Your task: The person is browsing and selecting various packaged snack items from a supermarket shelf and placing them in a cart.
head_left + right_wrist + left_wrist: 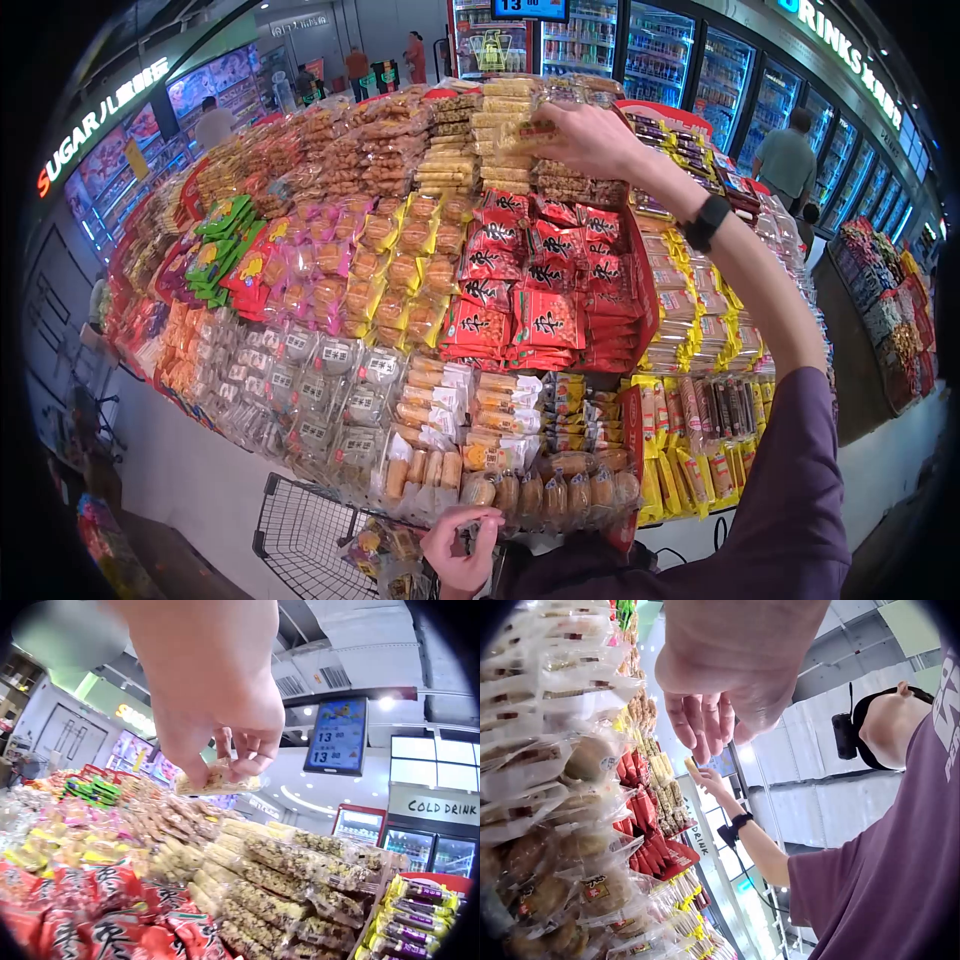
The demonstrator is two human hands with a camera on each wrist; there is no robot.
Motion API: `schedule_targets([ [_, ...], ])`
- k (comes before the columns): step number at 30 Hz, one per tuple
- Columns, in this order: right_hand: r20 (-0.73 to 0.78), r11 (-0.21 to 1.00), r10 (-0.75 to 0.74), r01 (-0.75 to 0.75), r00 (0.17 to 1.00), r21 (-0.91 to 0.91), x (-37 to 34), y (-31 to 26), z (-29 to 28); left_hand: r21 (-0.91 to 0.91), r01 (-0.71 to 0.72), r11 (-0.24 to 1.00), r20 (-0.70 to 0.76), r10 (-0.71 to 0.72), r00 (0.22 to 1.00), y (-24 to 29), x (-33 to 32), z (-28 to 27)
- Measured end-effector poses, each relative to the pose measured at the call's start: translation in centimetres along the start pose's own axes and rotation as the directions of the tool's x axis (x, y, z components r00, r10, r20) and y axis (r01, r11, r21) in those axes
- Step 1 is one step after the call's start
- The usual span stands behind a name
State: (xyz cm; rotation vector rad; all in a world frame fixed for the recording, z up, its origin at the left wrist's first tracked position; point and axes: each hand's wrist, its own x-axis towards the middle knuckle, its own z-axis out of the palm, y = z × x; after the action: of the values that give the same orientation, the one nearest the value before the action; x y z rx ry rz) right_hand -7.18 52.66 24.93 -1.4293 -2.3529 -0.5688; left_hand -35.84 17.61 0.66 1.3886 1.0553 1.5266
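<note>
My right hand [590, 138] is raised over the far side of a snack display and pinches a pale yellow bar in clear wrapping [214, 780] between thumb and fingers. In the right wrist view the bar hangs above stacked wrapped puffed-grain bars [277, 874], some pale and some speckled. Red bags with black lettering [548, 320] lie on the near side of those stacks. My left hand [465, 550] is at the display's front edge, fingers loosely bent and holding nothing, close to wrapped round cakes [555, 495].
A black wire shopping cart [300, 525] with packages in it stands at the front left. Red dividers [640, 270] separate the snack piles. Drinks fridges [660, 55] line the back, and a person [785, 155] stands by them at right. A price screen [337, 735] hangs overhead.
</note>
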Motion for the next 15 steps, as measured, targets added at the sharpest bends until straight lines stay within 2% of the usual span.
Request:
schedule_targets([
  [1,0.044,0.998,0.063,-0.063,0.997,-0.011,2.2,1.1,1.0,0.016,-0.006,1.000,0.015,0.006,1.000,-0.3,-0.1,-0.3],
  [2,0.008,0.998,0.066,-0.066,0.998,0.000,4.3,2.4,2.3,0.021,-0.024,1.000,-0.012,0.024,1.000,-0.6,0.1,-0.3],
  [6,-0.083,0.998,0.054,-0.051,0.995,0.045,10.3,5.6,7.0,0.037,0.106,0.994,-0.085,-0.103,0.991,-0.6,0.2,-0.9],
  [9,-0.062,0.994,0.098,-0.095,0.993,0.051,12.7,6.3,9.0,0.196,0.206,0.959,-0.072,-0.196,0.978,-0.2,-0.3,-2.0],
  [11,-0.002,0.987,0.162,-0.162,0.987,0.019,13.5,7.2,10.5,0.194,0.154,0.969,-0.153,-0.126,0.980,0.5,0.4,-1.4],
  [13,-0.029,0.979,0.202,-0.202,0.979,0.013,12.9,6.4,10.1,0.146,0.122,0.982,-0.210,-0.090,0.974,-0.6,0.4,-1.4],
  [15,-0.097,0.981,0.190,-0.194,0.977,-0.031,12.7,5.9,9.9,0.196,0.105,0.975,-0.174,-0.070,0.982,-0.9,0.9,-1.8],
])
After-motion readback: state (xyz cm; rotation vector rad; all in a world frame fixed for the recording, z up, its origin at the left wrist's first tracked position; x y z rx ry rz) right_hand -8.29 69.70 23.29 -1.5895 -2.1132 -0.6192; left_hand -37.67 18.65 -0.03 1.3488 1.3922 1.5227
